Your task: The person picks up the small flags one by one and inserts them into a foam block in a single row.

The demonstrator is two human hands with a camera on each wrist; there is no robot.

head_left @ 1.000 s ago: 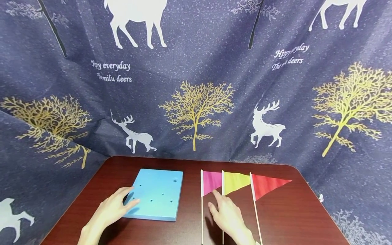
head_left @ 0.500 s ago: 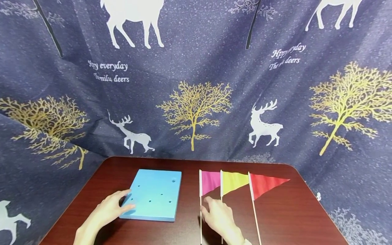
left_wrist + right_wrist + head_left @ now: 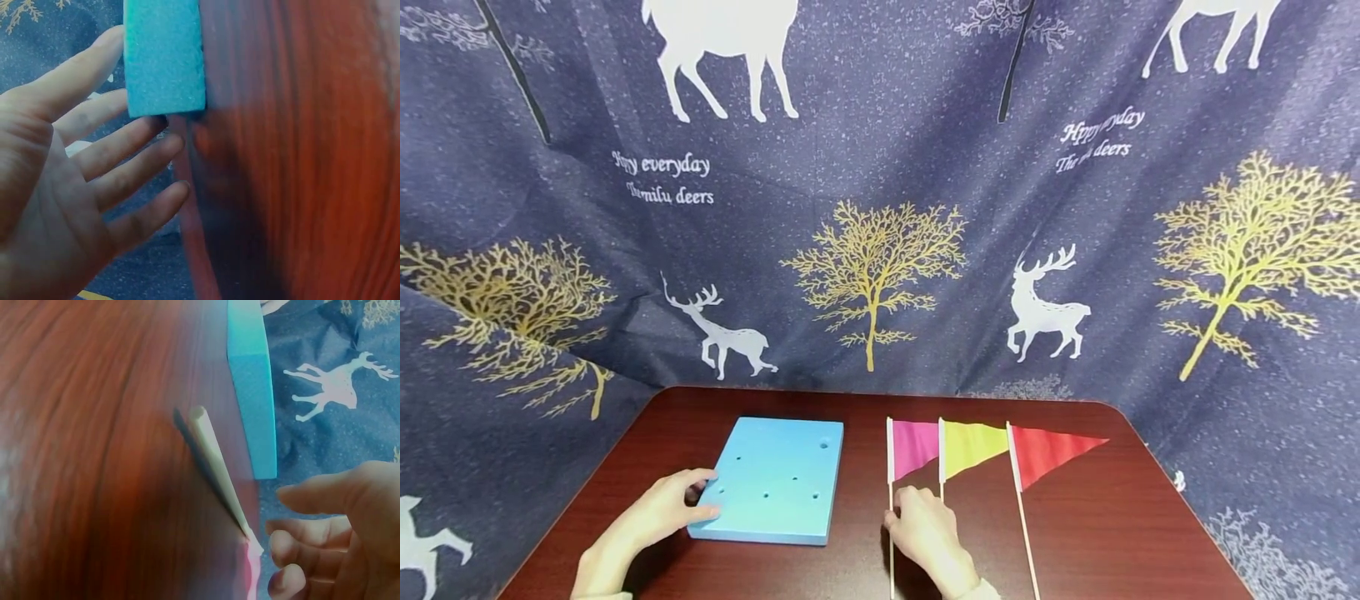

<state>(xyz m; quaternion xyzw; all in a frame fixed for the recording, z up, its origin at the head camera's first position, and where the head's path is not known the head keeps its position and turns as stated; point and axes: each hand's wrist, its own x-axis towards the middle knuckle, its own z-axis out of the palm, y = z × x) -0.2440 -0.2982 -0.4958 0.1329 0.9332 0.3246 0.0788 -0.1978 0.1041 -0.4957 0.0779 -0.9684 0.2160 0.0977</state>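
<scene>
Board (image 3: 775,475): lies flat on the desk (image 3: 1120,533), left of centre in the lower part of the head view; light blue, with six small holes (image 3: 824,445) in the top.

Left hand (image 3: 658,508): reaches in at lower left of the head view, thumb and index finger at the left edge of the board. In the left wrist view, spreads wide, with fingers (image 3: 137,172) almost straight, thumb tip up against the board at upper left, index tip hidden behind it; grips nothing visibly.

Pink flag (image 3: 913,447): lies at lower centre of the head view, right of the board and apart from it, with its stick (image 3: 215,462) running down towards the bottom edge.

Right hand (image 3: 925,533): hangs at bottom centre of the head view, over the sticks of the pink and yellow flags, just below the pink pennant. In the right wrist view, at lower right, holds thumb and loosely bent fingers apart, with a clear gap and nothing seen between; cannot tell whether touching the pink flag just beside.

Yellow flag (image 3: 972,446): lies immediately right of the pink one, partly hidden by the right hand.

Red flag (image 3: 1051,454): lies farther right, stick slanting to the bottom edge.

Cloth (image 3: 820,142): hangs behind, dark blue, with white deer (image 3: 1047,317) and golden trees (image 3: 871,275).
</scene>
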